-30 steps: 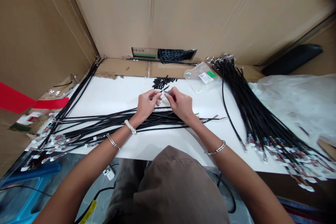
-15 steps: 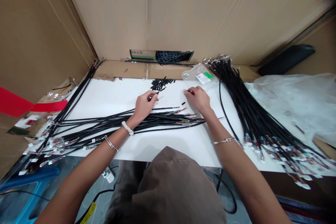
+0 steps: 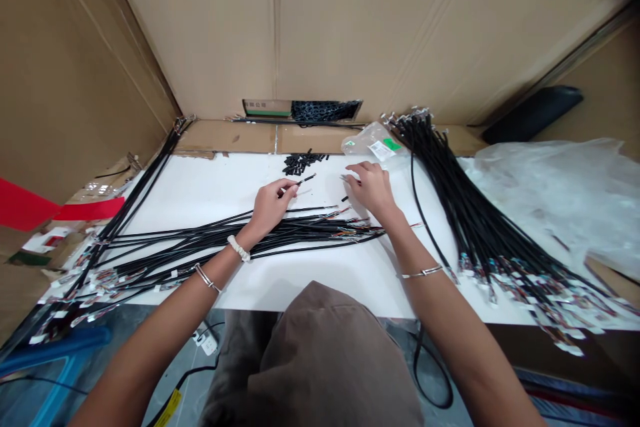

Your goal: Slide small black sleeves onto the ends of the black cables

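My left hand (image 3: 271, 204) pinches a thin black cable piece (image 3: 307, 179), whose tip points up and right. To its right, my right hand (image 3: 373, 190) is raised over the white table with thumb and forefinger apart; a small pale pointed item shows by its thumb, too small to name. Just below that hand lies one short black tube (image 3: 345, 199). A pile of short black tubes (image 3: 300, 162) sits beyond my left hand. Black cables (image 3: 210, 240) with stripped coloured wire ends stretch across the table, partly beneath my left wrist.
A thick bundle of black cables (image 3: 450, 193) fans out on the right, beside clear plastic sheeting (image 3: 565, 193). A plastic bag with a green label (image 3: 381, 149) lies at the back. Cardboard walls (image 3: 200, 27) enclose the table. More cables (image 3: 150, 177) run along the left.
The fingers of my right hand have spread, and the red-and-dark item they held no longer shows. My left hand has shifted slightly. The whole view has moved a little.
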{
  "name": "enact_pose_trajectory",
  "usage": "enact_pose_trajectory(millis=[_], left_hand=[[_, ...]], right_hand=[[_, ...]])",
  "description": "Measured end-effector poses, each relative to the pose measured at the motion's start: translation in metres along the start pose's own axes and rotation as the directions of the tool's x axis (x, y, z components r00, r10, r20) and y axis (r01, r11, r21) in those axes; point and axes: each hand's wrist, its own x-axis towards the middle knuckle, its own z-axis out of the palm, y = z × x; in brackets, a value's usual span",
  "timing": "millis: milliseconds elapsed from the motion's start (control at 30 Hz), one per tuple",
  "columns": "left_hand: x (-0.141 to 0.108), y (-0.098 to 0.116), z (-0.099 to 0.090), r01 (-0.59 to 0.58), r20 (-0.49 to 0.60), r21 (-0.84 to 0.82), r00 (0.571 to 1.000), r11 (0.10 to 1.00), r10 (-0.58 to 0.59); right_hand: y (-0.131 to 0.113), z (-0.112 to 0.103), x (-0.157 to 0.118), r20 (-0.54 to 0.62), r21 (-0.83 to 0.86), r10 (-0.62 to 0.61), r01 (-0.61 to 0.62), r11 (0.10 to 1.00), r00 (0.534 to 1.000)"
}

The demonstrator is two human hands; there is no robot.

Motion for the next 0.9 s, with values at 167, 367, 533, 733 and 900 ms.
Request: enact_pose_trajectory(millis=[167,367,533,733,900], left_hand=[[-0.002,0.003,-0.001,-0.061,0.107,0.124,0.993,0.99,0.047],[-0.004,0.005,-0.003,-0.111,0.207,0.148,0.975,0.983,0.078],[-0.004,0.004,-0.004,-0.129,0.228,0.169,0.97,0.977,0.088],[-0.005,0.008,-0.005,-0.134,0.243,0.198,0.966,0.971,0.084],[-0.006,0.007,-0.005,-0.166,0.274,0.244,0.957,0.956,0.096]], right_hand=[[-0.033,-0.013,-0.007,-0.037,0.525,-0.316,0.288,0.801,0.948],[-0.05,-0.01,-0.013,0.004,0.584,-0.417,0.336,0.739,0.909],[-0.051,-0.01,-0.014,0.015,0.624,-0.378,0.286,0.727,0.926],[-0.052,-0.012,-0.015,0.047,0.65,-0.342,0.232,0.724,0.938],[-0.051,-0.012,-0.013,0.047,0.642,-0.359,0.247,0.726,0.932]])
